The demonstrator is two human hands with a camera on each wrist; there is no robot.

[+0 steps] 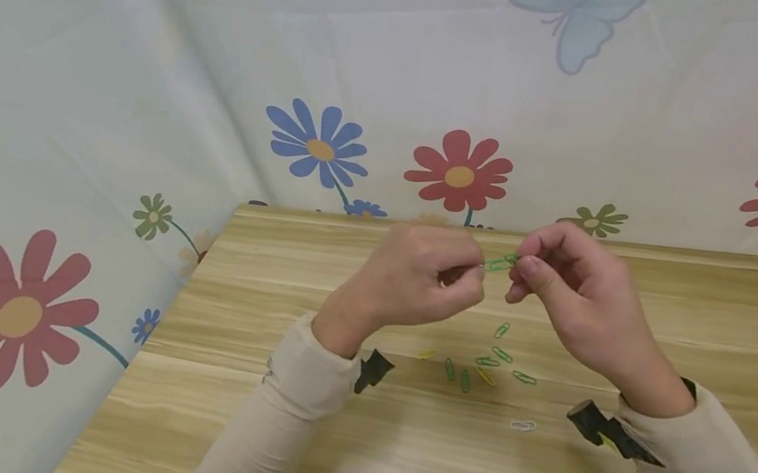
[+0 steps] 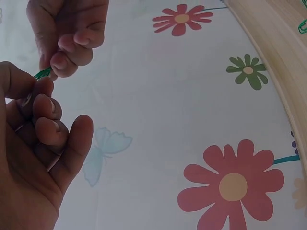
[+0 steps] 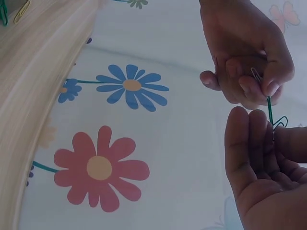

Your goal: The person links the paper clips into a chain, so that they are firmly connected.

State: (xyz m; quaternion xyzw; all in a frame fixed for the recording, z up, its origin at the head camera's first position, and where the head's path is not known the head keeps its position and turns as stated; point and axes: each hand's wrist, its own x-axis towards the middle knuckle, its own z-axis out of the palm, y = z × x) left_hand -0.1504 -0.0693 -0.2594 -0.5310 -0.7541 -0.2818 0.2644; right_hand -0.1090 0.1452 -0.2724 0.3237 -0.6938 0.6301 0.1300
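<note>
Above the table, my left hand (image 1: 414,272) pinches one end of linked green paper clips (image 1: 498,265) between thumb and curled forefinger. Facing it, my right hand (image 1: 577,297) pinches the other end with thumb and fingertips. The right wrist view shows a green paper clip (image 3: 270,110) stretched between both hands, with a looped green wire beside the right thumb. A pale wire loop (image 3: 256,74), perhaps another clip, sticks out by the left hand's curled fingers. How the clips are joined is partly hidden by the fingertips.
Below the hands several loose green paper clips (image 1: 502,355) lie on the wooden table (image 1: 204,409), with yellow clips (image 1: 484,376) among them. A white paper clip (image 1: 523,425) lies nearer me. Behind the table's back edge hangs a flower-printed cloth (image 1: 390,86).
</note>
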